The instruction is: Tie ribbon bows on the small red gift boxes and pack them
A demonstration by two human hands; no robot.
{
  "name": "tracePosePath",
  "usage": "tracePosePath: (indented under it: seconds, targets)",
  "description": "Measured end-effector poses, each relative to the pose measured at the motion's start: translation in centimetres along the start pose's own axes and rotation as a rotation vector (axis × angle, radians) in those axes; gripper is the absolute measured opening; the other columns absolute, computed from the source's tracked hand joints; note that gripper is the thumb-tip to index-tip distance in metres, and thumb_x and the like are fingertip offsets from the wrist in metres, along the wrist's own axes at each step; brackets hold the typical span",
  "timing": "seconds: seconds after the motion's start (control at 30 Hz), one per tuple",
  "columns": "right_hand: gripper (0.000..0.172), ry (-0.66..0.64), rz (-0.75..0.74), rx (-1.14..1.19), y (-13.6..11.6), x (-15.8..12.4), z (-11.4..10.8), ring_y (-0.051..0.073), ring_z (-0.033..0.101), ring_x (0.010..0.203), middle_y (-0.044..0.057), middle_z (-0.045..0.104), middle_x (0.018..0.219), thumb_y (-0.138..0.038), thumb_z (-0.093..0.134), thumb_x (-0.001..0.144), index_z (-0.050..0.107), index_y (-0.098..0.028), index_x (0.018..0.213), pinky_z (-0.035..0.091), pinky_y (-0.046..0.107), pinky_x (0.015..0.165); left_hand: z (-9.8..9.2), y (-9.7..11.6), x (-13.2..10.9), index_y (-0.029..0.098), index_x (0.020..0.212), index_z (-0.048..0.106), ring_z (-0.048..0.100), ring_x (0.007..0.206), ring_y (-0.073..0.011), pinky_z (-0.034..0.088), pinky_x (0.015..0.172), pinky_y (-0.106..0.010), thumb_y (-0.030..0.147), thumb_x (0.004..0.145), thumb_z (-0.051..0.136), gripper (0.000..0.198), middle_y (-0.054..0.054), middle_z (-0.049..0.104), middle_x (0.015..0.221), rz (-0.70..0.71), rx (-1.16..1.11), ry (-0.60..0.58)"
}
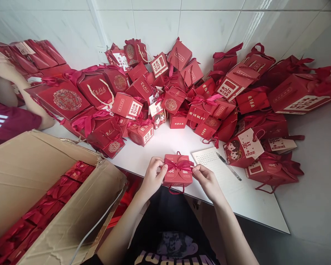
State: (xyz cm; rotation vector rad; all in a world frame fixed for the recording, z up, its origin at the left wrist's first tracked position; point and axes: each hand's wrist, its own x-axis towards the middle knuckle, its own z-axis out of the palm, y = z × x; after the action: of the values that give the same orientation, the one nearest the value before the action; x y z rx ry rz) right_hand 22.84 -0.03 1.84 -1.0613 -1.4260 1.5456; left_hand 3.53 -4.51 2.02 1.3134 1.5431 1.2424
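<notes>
A red gift box (178,179) with a cord handle sits at the front edge of the white table, right before me. Tied across its top is a red ribbon (178,165) in a bow. My left hand (153,176) pinches the bow's left loop between thumb and fingers. On the other side, my right hand (207,180) has its thumb and fingertips closed on the bow's right end. Just right of the box lies an open notebook (220,184) with rows of writing, and a pen (228,166) rests across it.
Many red gift boxes (172,101) are heaped along the tiled wall (160,29). An open cardboard box (99,195) at my left holds several red boxes (63,187) with ribbons. Another person's arm (19,82) reaches in at far left. The white table (262,206) ends at my front.
</notes>
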Motion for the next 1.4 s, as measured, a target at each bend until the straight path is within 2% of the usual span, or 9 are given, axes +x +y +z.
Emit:
tracePosePath:
  seconds: [0.1, 0.17, 0.37, 0.5, 0.6, 0.87, 1.03, 1.2, 1.4]
  targets:
    - [0.035, -0.017, 0.063, 0.178, 0.9, 0.1, -0.2, 0.015, 0.053, 0.065, 0.001, 0.056, 0.067, -0.049, 0.062, 0.074, 0.047, -0.020, 0.063, 0.045, 0.032, 0.069, 0.0, -0.5, 0.2, 0.018, 0.069, 0.044, 0.052, 0.067, -0.0102, 0.041, 0.037, -0.017, 0.043, 0.084, 0.045, 0.029, -0.003, 0.045, 0.097, -0.017, -0.047, -0.007]
    - [0.034, -0.003, 0.065, 0.194, 0.9, 0.3, -0.6, 0.016, 0.055, 0.067, 0.001, 0.057, 0.069, -0.048, 0.064, 0.072, 0.048, -0.019, 0.064, 0.046, 0.034, 0.073, -0.2, -0.6, 0.3, 0.018, 0.068, 0.045, 0.054, 0.075, -0.0123, 0.047, 0.049, -0.019, 0.039, 0.085, 0.045, 0.026, -0.004, 0.047, 0.094, 0.039, -0.006, 0.015]
    - [0.021, 0.257, -0.222, -0.271, -3.4, 2.5, -1.2, 0.015, 0.053, 0.068, 0.000, 0.056, 0.072, -0.040, 0.055, 0.080, 0.055, -0.020, 0.074, 0.045, 0.030, 0.069, -1.0, 1.7, 0.1, 0.020, 0.092, 0.052, 0.051, 0.086, -0.0159, 0.047, 0.077, -0.031, 0.029, 0.081, 0.055, 0.014, -0.004, 0.048, 0.094, 0.366, 0.296, 0.172]
    - [0.014, -0.145, -0.412, -0.676, -6.0, 5.7, 1.3, 0.018, 0.057, 0.086, 0.005, 0.062, 0.086, -0.025, 0.052, 0.082, 0.064, -0.019, 0.078, 0.044, 0.032, 0.081, -0.2, 3.3, 0.3, 0.020, 0.082, 0.060, 0.048, 0.086, -0.0183, 0.042, 0.080, -0.034, 0.024, 0.083, 0.054, 0.007, -0.003, 0.052, 0.086, 0.572, 0.626, 0.092]
    - [0.016, -0.437, -0.407, -0.851, -6.5, 7.8, 2.8, 0.018, 0.059, 0.089, 0.007, 0.063, 0.090, -0.019, 0.052, 0.081, 0.067, -0.018, 0.086, 0.044, 0.033, 0.084, 0.6, 3.2, 0.4, 0.020, 0.083, 0.062, 0.048, 0.083, -0.0191, 0.040, 0.075, -0.034, 0.022, 0.085, 0.053, 0.010, -0.003, 0.056, 0.084, 0.602, 0.790, 0.069]
    - [0.026, -0.787, -0.220, -0.776, -6.7, 9.6, 2.8, 0.016, 0.061, 0.089, 0.003, 0.067, 0.099, -0.018, 0.055, 0.078, 0.062, -0.017, 0.103, 0.046, 0.027, 0.080, 1.2, 2.5, 0.1, 0.020, 0.088, 0.063, 0.050, 0.085, -0.0191, 0.034, 0.076, -0.034, 0.022, 0.087, 0.052, 0.012, -0.003, 0.060, 0.084, 0.570, 0.857, 0.108]
    - [0.028, -0.783, -0.282, -0.669, -6.0, 9.6, 2.8, 0.014, 0.061, 0.090, 0.002, 0.066, 0.100, -0.016, 0.049, 0.081, 0.063, -0.018, 0.105, 0.046, 0.026, 0.081, 1.3, 2.3, 0.2, 0.021, 0.085, 0.063, 0.051, 0.086, -0.0184, 0.033, 0.076, -0.033, 0.021, 0.086, 0.053, 0.010, -0.002, 0.059, 0.083, 0.547, 0.823, 0.104]
    - [0.016, -0.709, -0.413, -0.655, -5.2, 9.5, 2.8, 0.015, 0.059, 0.088, 0.003, 0.064, 0.091, -0.015, 0.051, 0.080, 0.066, -0.018, 0.086, 0.045, 0.028, 0.082, 1.3, 2.3, 0.2, 0.020, 0.085, 0.062, 0.052, 0.085, -0.0170, 0.032, 0.078, -0.033, 0.021, 0.087, 0.051, 0.011, -0.002, 0.061, 0.087, 0.535, 0.797, 0.073]
    - [0.009, -0.597, -0.292, -0.545, -4.5, 9.4, 2.6, 0.014, 0.061, 0.078, 0.003, 0.063, 0.086, -0.023, 0.053, 0.080, 0.061, -0.017, 0.082, 0.048, 0.026, 0.070, 1.4, 2.7, 0.2, 0.020, 0.083, 0.061, 0.052, 0.082, -0.0168, 0.030, 0.078, -0.034, 0.019, 0.088, 0.048, 0.014, 0.000, 0.062, 0.082, 0.547, 0.830, 0.069]
